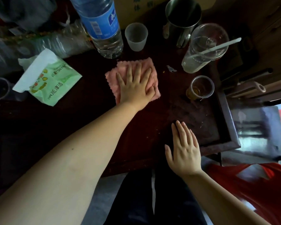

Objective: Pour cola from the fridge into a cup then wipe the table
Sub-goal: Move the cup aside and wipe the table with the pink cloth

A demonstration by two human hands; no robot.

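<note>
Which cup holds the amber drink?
The small clear cup right of the pink cloth; the frosted cup looks empty, the big straw cup holds whitish liquid.

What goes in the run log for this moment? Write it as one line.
step: wipe | left hand: flat on cloth | right hand: flat on table | cup: brown liquid inside

A lived-in home: dark wooden table [201,127] cluttered with water bottle [102,25], cups and tissue pack [50,82].
</note>
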